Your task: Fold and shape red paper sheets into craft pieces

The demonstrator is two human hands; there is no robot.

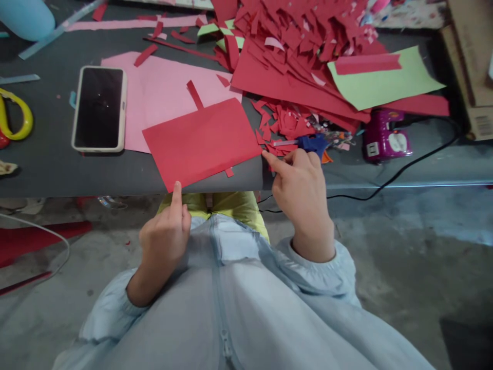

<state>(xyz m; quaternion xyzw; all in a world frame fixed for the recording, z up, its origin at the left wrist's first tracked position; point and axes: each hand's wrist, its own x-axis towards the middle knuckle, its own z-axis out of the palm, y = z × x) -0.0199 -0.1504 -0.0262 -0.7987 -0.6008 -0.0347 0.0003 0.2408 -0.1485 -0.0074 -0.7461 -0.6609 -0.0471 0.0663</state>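
A folded sheet of red paper (204, 141) lies on the dark table near its front edge, partly over a pink sheet (165, 85). My left hand (165, 231) reaches up from below, its index finger stretched onto the paper's near left corner and the other fingers curled. With its index fingertip, my right hand (300, 185) touches the paper's near right corner; its remaining fingers are bent in. Neither hand grips anything that I can see. Small red scraps (285, 121) and a blue-handled tool (314, 143) lie just beyond my right hand.
A phone (99, 109) rests left of the paper, with yellow scissors handles (19, 113) farther left. A heap of red cuttings (300, 31) and a green sheet (385, 77) fill the back. At right are a purple glue gun (387, 136), its black cable and a cardboard box (473, 61).
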